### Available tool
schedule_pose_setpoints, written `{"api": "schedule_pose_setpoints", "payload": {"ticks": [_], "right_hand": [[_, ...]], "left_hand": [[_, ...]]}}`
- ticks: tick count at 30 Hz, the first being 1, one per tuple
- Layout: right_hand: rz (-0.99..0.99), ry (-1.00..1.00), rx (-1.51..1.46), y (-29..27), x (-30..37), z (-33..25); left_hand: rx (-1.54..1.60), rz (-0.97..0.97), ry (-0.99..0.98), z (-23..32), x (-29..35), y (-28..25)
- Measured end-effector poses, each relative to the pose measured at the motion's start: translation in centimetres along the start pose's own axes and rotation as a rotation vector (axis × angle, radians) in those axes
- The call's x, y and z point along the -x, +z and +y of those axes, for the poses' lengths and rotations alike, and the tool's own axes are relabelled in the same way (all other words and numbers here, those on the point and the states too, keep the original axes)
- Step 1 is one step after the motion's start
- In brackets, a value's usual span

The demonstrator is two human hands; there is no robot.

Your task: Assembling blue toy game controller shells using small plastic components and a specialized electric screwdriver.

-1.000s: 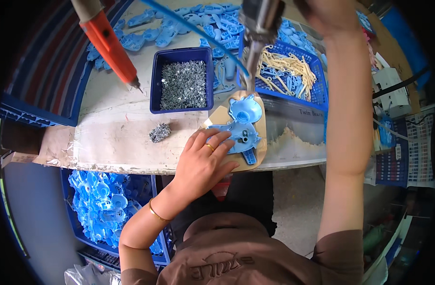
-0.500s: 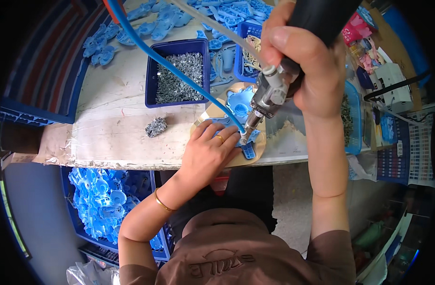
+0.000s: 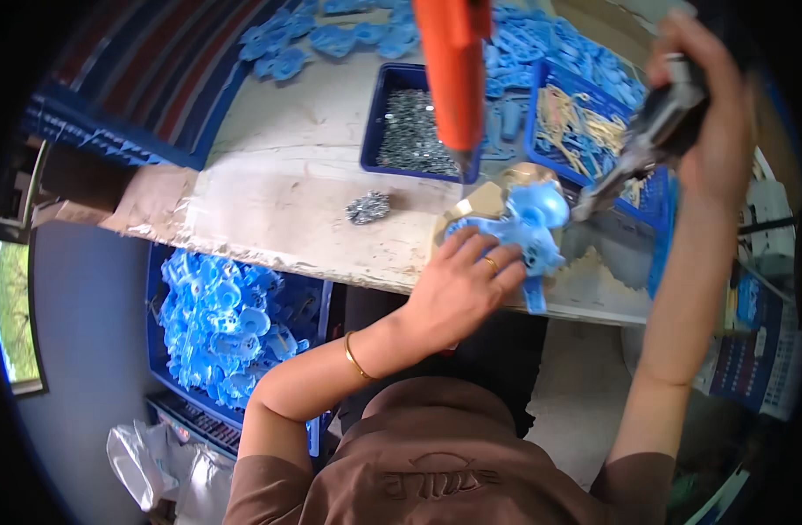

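Note:
My left hand (image 3: 471, 284), a ring and a gold bangle on it, has its fingers closed on a light-blue moulded plastic part (image 3: 536, 229). That part is tilted over a tan fixture block (image 3: 484, 199) at the table's front edge. In my right hand (image 3: 716, 122) is a hand-held power tool with a metal head (image 3: 650, 131), smeared by motion, its narrow end just right of the blue part. An orange power screwdriver (image 3: 453, 74) hangs point-down from above, left of the fixture.
A blue bin (image 3: 372, 131) of small metal screws stands behind a loose screw pile (image 3: 367, 207). A blue basket (image 3: 535, 131) holds cream and blue pieces. Blue parts (image 3: 558, 48) cover the table's back. Below left, a crate (image 3: 160, 354) is heaped with blue parts (image 3: 217, 324).
The view has swung, shifting the scene rightward. My right hand has drawn the tool up and away from the blue part, which now sits tilted up from the fixture. The orange screwdriver has come into fuller view.

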State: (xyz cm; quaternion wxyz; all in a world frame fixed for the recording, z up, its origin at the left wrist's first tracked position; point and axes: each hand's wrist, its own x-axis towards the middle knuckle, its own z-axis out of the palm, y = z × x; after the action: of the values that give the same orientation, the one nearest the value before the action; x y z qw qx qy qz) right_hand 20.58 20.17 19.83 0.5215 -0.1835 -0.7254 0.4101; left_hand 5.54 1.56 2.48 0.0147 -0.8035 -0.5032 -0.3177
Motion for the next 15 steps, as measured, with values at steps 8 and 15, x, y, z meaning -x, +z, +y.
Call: {"api": "schedule_pose_setpoints", "payload": {"ticks": [8,15], "right_hand": [[0.170,-0.007,0.056,-12.4,-7.0,7.8],[0.127,0.171,0.105,-6.3,-2.2,7.8]], "left_hand": [[0.760,-0.340,-0.254,-1.6,7.6,-14.2],[-0.092,-0.276,-1.471,-6.8,23.5,-25.8]]}}
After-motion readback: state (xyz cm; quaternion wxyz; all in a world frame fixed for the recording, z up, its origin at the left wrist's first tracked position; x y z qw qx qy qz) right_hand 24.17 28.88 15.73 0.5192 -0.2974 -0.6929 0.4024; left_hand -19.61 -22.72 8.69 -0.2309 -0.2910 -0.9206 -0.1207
